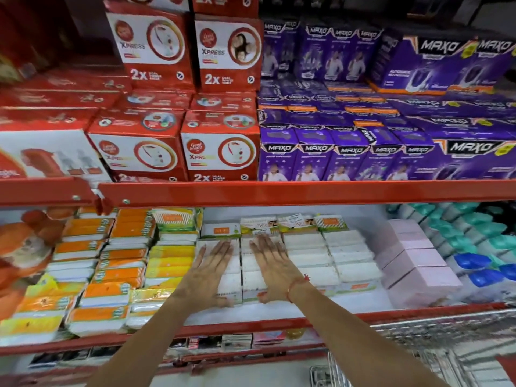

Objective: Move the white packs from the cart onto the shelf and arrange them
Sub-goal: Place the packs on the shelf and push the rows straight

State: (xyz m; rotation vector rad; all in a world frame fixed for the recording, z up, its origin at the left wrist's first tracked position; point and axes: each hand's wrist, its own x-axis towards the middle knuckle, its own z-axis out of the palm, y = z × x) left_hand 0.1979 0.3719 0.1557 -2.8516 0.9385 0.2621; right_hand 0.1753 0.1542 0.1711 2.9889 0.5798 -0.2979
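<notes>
White packs (310, 258) lie in several rows on the middle shelf (251, 328), between yellow packs and pink boxes. My left hand (208, 270) rests flat, fingers spread, on the leftmost row of white packs. My right hand (275, 265) lies flat on the row beside it, a red thread around its wrist. Neither hand grips a pack. The wire cart (446, 347) stands at the lower right; its contents are not visible.
Orange and yellow packs (111, 263) fill the shelf's left part, pink boxes (413, 263) and teal and blue bottles (480, 247) the right. Red boxes (178, 152) and purple boxes (363, 157) stand on the shelf above, whose red beam (307, 191) overhangs.
</notes>
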